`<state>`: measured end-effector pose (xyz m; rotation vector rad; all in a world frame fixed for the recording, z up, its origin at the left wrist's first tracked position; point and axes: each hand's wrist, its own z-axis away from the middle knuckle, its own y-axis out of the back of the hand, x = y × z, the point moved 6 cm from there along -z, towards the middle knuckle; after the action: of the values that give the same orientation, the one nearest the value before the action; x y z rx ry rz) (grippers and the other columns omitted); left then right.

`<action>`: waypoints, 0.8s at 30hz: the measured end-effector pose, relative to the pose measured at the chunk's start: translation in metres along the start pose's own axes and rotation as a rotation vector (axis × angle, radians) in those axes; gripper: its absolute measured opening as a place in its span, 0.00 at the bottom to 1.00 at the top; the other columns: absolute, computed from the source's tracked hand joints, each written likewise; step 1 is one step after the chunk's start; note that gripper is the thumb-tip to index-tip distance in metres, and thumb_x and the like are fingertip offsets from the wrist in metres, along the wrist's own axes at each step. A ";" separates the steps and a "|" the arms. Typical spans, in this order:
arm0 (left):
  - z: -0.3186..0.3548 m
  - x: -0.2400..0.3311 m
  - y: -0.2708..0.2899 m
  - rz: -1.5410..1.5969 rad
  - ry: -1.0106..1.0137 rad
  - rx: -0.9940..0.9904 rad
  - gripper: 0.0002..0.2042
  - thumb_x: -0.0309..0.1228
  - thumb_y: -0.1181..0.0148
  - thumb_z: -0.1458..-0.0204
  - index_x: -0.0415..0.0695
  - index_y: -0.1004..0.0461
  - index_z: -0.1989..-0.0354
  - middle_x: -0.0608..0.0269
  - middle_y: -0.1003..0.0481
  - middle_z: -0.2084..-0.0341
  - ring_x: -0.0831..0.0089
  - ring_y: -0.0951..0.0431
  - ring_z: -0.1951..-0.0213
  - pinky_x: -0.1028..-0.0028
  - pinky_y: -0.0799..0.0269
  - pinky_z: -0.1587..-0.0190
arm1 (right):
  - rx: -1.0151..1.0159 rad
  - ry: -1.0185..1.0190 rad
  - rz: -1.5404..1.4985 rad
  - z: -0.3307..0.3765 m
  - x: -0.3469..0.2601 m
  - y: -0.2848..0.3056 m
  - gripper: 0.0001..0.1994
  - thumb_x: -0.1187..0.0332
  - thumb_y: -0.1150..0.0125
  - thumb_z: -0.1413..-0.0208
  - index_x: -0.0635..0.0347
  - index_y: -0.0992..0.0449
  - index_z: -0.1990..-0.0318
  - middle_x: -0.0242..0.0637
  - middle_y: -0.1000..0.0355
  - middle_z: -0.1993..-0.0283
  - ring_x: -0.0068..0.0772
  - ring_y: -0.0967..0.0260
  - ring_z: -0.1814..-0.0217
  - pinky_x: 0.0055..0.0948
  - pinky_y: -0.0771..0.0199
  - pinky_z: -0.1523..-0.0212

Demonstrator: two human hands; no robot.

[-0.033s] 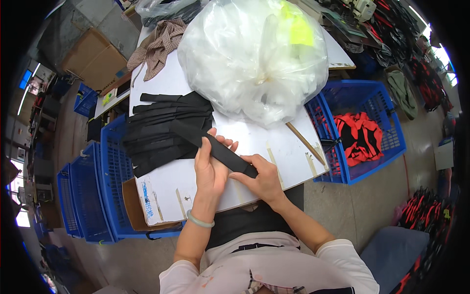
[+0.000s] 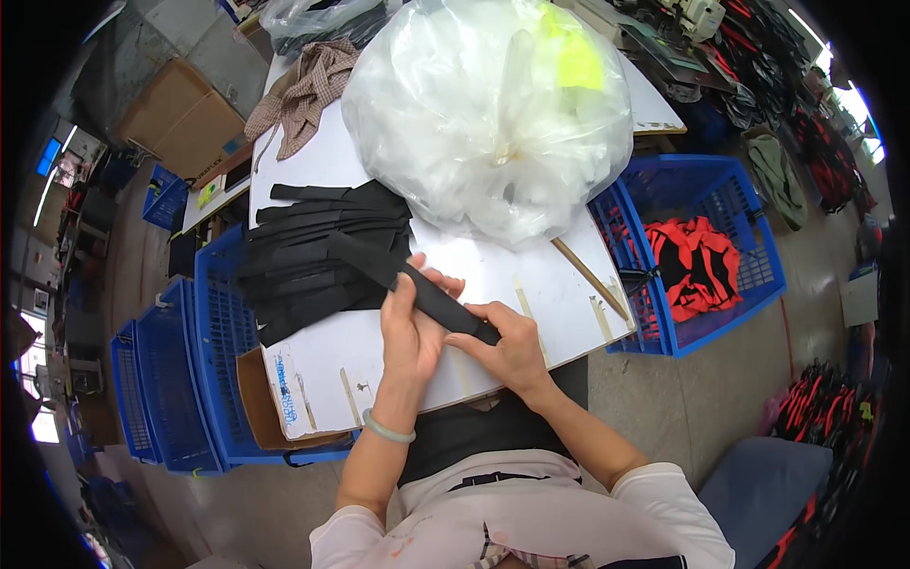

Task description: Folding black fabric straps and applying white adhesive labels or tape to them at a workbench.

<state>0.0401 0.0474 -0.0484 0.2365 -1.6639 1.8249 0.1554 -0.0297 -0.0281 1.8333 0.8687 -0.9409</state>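
Both the left hand and the right hand grip one black fabric strip above the white tabletop, beside a pile of black strips.

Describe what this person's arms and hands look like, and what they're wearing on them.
Both hands, the left hand and the right hand, are bare, with no gloves. The forearms are bare too. A pale green bangle circles the left wrist. Short light-coloured sleeves cover only the upper arms. No rings or watch can be made out.

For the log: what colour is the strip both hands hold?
Black, plain; the strip shows best in the head view.
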 end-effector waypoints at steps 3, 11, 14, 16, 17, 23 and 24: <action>0.009 -0.017 0.015 -0.099 0.087 0.048 0.15 0.40 0.44 0.39 0.38 0.30 0.64 0.57 0.26 0.73 0.64 0.21 0.71 0.58 0.23 0.55 | -0.018 -0.038 -0.087 0.009 0.002 -0.007 0.15 0.68 0.26 0.55 0.67 0.21 0.61 0.43 0.24 0.69 0.34 0.25 0.70 0.28 0.27 0.67; 0.003 0.020 0.050 -0.123 -0.016 0.371 0.22 0.51 0.40 0.44 0.51 0.38 0.80 0.69 0.37 0.89 0.74 0.35 0.88 0.67 0.25 0.71 | 0.057 -0.070 -0.104 -0.036 0.012 0.011 0.06 0.71 0.37 0.45 0.66 0.20 0.67 0.36 0.24 0.73 0.20 0.30 0.72 0.22 0.33 0.72; 0.016 0.028 0.067 -0.127 -0.008 0.370 0.21 0.51 0.41 0.43 0.51 0.38 0.79 0.70 0.39 0.89 0.75 0.38 0.89 0.70 0.30 0.76 | 0.317 -0.176 -0.043 -0.091 0.036 0.040 0.06 0.72 0.38 0.47 0.68 0.22 0.69 0.46 0.25 0.75 0.40 0.25 0.73 0.35 0.29 0.71; 0.022 0.014 0.064 -0.108 0.051 0.356 0.20 0.49 0.44 0.40 0.50 0.38 0.79 0.69 0.40 0.90 0.75 0.39 0.89 0.70 0.32 0.78 | 0.358 -0.160 0.098 -0.123 0.070 0.035 0.06 0.72 0.38 0.48 0.67 0.22 0.68 0.47 0.24 0.73 0.45 0.24 0.70 0.39 0.28 0.68; 0.024 0.010 0.065 -0.098 0.071 0.335 0.20 0.48 0.45 0.40 0.50 0.38 0.79 0.69 0.40 0.90 0.75 0.40 0.89 0.70 0.32 0.78 | 0.375 -0.157 0.223 -0.133 0.079 0.026 0.07 0.71 0.38 0.49 0.67 0.22 0.67 0.49 0.24 0.71 0.50 0.24 0.68 0.43 0.28 0.66; 0.030 -0.009 0.067 -0.070 0.148 0.359 0.20 0.46 0.43 0.40 0.50 0.38 0.79 0.68 0.40 0.90 0.74 0.39 0.89 0.69 0.32 0.78 | 0.494 -0.363 0.230 -0.141 0.091 0.007 0.11 0.67 0.36 0.52 0.64 0.22 0.63 0.47 0.22 0.67 0.54 0.25 0.62 0.46 0.29 0.60; 0.030 -0.008 0.070 -0.070 0.138 0.354 0.20 0.46 0.43 0.40 0.50 0.38 0.79 0.68 0.40 0.90 0.74 0.39 0.89 0.69 0.32 0.78 | 0.495 -0.353 0.224 -0.141 0.086 0.005 0.11 0.67 0.36 0.52 0.64 0.22 0.63 0.47 0.22 0.67 0.54 0.25 0.62 0.46 0.29 0.60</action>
<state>-0.0018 0.0177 -0.1048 0.3079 -1.2184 2.0246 0.2359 0.1121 -0.0539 2.0271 0.2144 -1.3644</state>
